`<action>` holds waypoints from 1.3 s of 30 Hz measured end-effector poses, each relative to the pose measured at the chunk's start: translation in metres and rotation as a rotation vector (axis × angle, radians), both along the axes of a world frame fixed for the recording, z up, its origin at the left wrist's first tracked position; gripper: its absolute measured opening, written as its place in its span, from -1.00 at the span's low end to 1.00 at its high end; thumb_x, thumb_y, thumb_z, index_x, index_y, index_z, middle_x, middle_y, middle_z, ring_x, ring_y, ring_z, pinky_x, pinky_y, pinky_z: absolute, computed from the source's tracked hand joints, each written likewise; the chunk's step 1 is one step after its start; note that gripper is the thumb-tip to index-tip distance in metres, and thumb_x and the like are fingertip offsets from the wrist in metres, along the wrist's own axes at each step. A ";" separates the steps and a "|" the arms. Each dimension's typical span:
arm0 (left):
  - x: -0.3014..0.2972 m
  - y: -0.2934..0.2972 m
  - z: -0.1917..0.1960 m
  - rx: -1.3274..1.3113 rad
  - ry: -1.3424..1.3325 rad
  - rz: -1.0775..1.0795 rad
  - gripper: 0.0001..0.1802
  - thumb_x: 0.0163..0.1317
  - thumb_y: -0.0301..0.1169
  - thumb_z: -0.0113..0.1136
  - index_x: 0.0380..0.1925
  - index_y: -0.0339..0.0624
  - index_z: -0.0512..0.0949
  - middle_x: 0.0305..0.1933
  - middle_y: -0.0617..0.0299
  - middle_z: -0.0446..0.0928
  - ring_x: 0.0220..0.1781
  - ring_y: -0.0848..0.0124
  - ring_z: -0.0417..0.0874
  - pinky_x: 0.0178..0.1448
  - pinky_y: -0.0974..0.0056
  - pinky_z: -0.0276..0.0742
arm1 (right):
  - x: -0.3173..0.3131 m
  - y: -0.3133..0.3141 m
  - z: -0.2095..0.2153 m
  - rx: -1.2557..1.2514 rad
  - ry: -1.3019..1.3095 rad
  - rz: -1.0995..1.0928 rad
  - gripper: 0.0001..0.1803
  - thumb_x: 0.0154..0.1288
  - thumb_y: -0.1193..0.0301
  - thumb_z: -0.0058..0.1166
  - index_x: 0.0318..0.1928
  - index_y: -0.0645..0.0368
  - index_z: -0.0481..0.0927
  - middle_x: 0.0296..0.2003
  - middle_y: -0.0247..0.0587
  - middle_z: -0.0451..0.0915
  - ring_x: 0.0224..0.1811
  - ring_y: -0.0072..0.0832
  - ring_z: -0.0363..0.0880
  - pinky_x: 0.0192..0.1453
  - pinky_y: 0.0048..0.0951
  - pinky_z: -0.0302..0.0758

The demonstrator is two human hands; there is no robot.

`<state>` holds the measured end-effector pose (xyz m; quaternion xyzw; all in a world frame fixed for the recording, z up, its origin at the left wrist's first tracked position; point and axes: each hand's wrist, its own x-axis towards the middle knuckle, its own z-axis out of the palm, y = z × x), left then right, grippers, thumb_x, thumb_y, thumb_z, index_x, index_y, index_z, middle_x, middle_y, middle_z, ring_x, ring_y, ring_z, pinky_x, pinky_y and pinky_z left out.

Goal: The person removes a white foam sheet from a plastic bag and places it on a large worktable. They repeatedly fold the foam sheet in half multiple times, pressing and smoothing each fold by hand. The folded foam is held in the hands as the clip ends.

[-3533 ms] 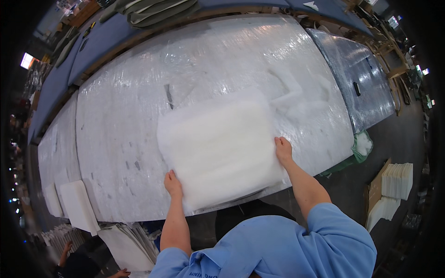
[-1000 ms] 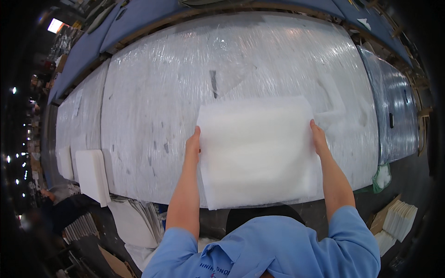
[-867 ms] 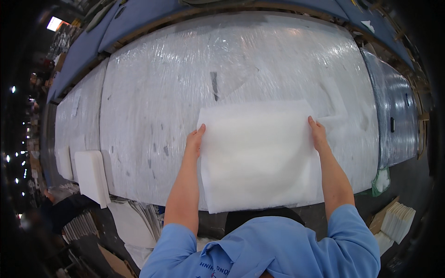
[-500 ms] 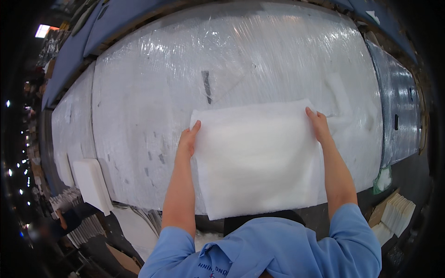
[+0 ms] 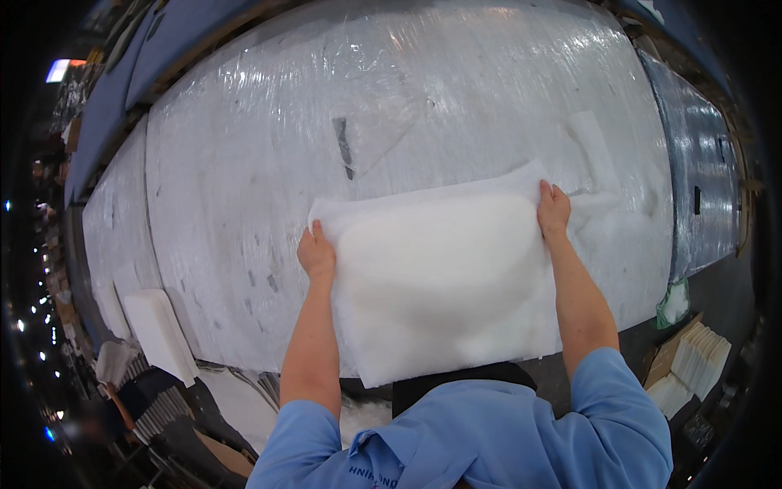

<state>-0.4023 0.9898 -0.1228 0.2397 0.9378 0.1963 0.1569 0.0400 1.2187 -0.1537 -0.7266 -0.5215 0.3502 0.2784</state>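
A soft white sheet of fibre padding [image 5: 432, 326] lies in front of me, its near edge close to my body. A paler rounded shape, like a cushion, shows in its middle; whether it lies under or within the sheet I cannot tell. My left hand [image 5: 317, 251] pinches the sheet's left edge near the far left corner. Near the far right corner, my right hand [image 5: 554, 210] grips the other edge, thumb and fingers closed on it. The far edge is drawn up between them. Beneath is a broad work table [image 5: 236, 171] covered in clear plastic film.
A dark tape strip [image 5: 344, 148] marks the film. White foam pads [image 5: 161, 332] lean at the table's left edge. At the lower right stands a cardboard box [image 5: 674, 354] with white pads, near a green-edged bag [image 5: 674, 305]. Another person's arm [image 5: 120, 405] shows at lower left.
My left hand has shifted slightly left and nearer me, still on the sheet. The sheet's far edge is pulled wider, and the rounded shape shows more clearly.
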 end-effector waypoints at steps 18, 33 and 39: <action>0.025 -0.070 0.036 0.309 -0.865 0.463 -0.52 0.54 0.10 0.12 -0.10 -0.13 0.63 -0.26 0.27 0.64 -0.33 0.51 0.56 -0.30 0.30 0.45 | 0.032 -0.027 0.082 -0.463 0.458 -0.127 -0.52 0.54 -0.04 0.13 -0.32 0.12 0.65 -0.43 -0.42 0.51 -0.38 -0.60 0.35 -0.28 -0.43 0.37; 0.098 -0.182 0.062 0.053 -0.759 0.158 -0.66 0.51 -0.25 0.23 0.04 -0.33 0.61 -0.13 0.18 0.70 -0.13 0.46 0.62 -0.08 0.34 0.53 | 0.102 -0.159 0.092 -0.457 0.269 0.258 -0.71 0.45 0.26 0.28 -0.06 0.25 0.68 -0.24 -0.30 0.69 -0.24 -0.54 0.61 -0.11 -0.41 0.55; 0.133 -0.258 0.065 0.255 -0.854 0.049 -0.64 0.49 -0.39 0.22 0.22 -0.27 0.56 0.11 0.14 0.70 0.08 0.36 0.71 0.21 0.21 0.61 | 0.146 -0.233 0.088 -0.526 0.359 0.285 -0.69 0.39 0.36 0.31 0.04 0.28 0.68 -0.14 -0.22 0.75 -0.15 -0.51 0.68 -0.02 -0.38 0.62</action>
